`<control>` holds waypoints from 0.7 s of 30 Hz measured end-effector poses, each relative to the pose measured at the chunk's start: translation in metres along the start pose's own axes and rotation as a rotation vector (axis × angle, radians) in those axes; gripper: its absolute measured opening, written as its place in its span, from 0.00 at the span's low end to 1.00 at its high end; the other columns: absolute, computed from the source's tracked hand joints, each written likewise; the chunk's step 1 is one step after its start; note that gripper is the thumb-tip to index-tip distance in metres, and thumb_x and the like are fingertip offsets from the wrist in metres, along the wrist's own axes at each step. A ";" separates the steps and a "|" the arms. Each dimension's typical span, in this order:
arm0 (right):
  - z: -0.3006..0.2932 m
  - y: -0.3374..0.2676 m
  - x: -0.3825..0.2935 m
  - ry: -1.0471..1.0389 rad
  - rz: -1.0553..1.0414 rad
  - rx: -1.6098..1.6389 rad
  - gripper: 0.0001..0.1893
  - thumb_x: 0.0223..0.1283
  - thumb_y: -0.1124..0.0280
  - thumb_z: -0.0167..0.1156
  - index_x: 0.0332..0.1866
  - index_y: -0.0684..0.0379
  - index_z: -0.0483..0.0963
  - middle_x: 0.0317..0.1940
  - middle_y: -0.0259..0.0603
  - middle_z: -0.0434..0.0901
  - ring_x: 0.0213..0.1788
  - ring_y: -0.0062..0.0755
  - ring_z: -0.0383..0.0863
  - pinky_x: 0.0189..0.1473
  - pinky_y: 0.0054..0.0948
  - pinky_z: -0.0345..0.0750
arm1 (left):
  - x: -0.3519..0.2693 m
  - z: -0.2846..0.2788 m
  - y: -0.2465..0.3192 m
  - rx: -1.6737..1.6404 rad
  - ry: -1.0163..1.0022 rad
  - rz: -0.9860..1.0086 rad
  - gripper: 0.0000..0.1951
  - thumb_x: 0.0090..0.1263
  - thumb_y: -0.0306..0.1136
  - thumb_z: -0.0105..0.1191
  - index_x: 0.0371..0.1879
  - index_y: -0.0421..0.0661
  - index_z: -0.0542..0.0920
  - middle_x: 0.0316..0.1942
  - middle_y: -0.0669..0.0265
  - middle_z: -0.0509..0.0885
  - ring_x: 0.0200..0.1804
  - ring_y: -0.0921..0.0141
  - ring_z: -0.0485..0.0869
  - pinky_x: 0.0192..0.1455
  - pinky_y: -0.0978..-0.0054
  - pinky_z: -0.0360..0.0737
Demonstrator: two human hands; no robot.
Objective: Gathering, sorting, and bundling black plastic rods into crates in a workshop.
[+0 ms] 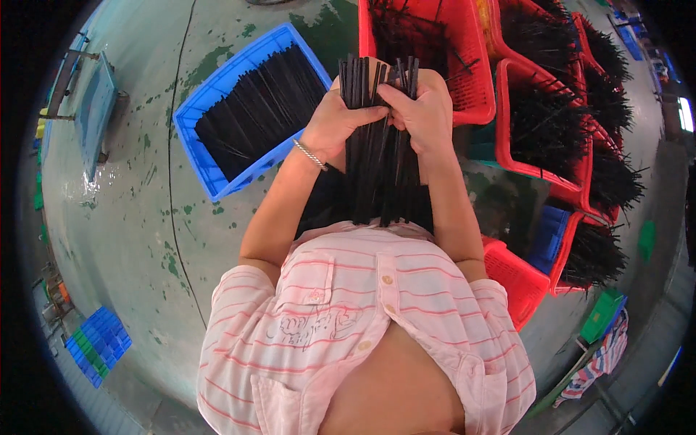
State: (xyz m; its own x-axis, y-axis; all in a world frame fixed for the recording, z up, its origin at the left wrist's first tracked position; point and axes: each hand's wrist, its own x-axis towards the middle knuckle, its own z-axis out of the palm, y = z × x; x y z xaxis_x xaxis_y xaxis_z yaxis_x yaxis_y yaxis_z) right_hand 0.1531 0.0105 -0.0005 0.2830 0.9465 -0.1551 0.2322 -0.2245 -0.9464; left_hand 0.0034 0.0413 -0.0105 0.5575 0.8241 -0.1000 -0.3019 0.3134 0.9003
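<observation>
In front of my chest, above my lap, my left hand grips a bunch of long thin black sticks. My right hand holds more of the same sticks close beside it, and the fingertips of both hands nearly meet between the two bunches. The sticks point away from me, with their near ends by my shirt. To the left, a blue plastic crate holds many black sticks lying side by side. The material of the sticks cannot be told.
A red plastic basket with loose black sticks stands just beyond my right hand. Several more red baskets full of sticks are stacked along the right. A dark cable runs over the wet floor at left, and a blue flat cart stands farther off.
</observation>
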 end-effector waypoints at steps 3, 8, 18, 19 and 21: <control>-0.003 -0.012 -0.008 0.042 -0.155 0.304 0.12 0.53 0.69 0.60 0.19 0.65 0.74 0.13 0.36 0.75 0.15 0.21 0.74 0.20 0.20 0.70 | -0.001 -0.005 0.003 -0.028 -0.001 -0.110 0.09 0.59 0.23 0.58 0.39 0.40 0.80 0.32 0.68 0.82 0.34 0.75 0.80 0.41 0.78 0.76; -0.010 0.008 -0.002 0.033 0.053 0.554 0.06 0.64 0.68 0.53 0.37 0.58 0.68 0.19 0.28 0.69 0.19 0.18 0.71 0.20 0.18 0.66 | 0.001 -0.017 0.000 0.018 0.080 -0.152 0.08 0.59 0.24 0.59 0.38 0.39 0.81 0.32 0.69 0.82 0.34 0.77 0.80 0.40 0.79 0.76; -0.013 -0.025 -0.013 -0.065 0.072 0.620 0.06 0.57 0.71 0.60 0.34 0.60 0.71 0.16 0.23 0.63 0.14 0.11 0.60 0.17 0.15 0.57 | -0.005 -0.007 0.001 0.105 0.130 -0.110 0.09 0.57 0.22 0.60 0.37 0.39 0.82 0.32 0.69 0.82 0.33 0.78 0.79 0.37 0.80 0.76; -0.006 -0.019 -0.011 -0.049 0.036 0.381 0.08 0.56 0.72 0.61 0.34 0.61 0.70 0.17 0.25 0.64 0.14 0.11 0.60 0.16 0.15 0.56 | -0.005 -0.004 0.001 0.106 0.131 -0.110 0.09 0.57 0.22 0.60 0.37 0.39 0.82 0.32 0.69 0.82 0.33 0.78 0.79 0.37 0.80 0.76; 0.002 -0.014 -0.011 -0.014 -0.035 0.290 0.10 0.51 0.73 0.65 0.33 0.62 0.69 0.18 0.29 0.69 0.15 0.15 0.65 0.17 0.16 0.60 | -0.006 0.000 0.000 0.018 0.071 -0.049 0.20 0.55 0.19 0.60 0.48 0.40 0.74 0.36 0.68 0.80 0.34 0.76 0.79 0.37 0.79 0.77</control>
State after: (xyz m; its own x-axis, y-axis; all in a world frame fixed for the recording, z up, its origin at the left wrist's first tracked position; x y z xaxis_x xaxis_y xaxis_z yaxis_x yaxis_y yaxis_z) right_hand 0.1447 0.0040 0.0139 0.2664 0.9560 -0.1227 -0.0346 -0.1177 -0.9924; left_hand -0.0003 0.0364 -0.0098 0.5149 0.8395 -0.1735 -0.2616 0.3465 0.9008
